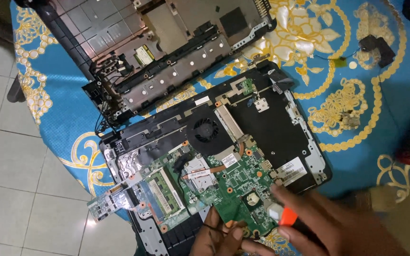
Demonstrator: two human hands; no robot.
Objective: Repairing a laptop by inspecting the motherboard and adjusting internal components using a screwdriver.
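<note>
Head view shows one blue and gold tablecloth (62, 109) carrying two laptop shells: an emptied upper case (167, 42) and a lower chassis (281, 128). One green motherboard (228, 182) sits in that chassis beside one round fan (206, 130). It looks light, stiff and fragile, best held by its bare edges. Right hand (328, 223) grips an orange-handled screwdriver (285, 216) over the board; left hand (219, 237) pinches the board's near edge.

Opened laptop (243, 142) on blue-clothed table (371, 156)
</note>
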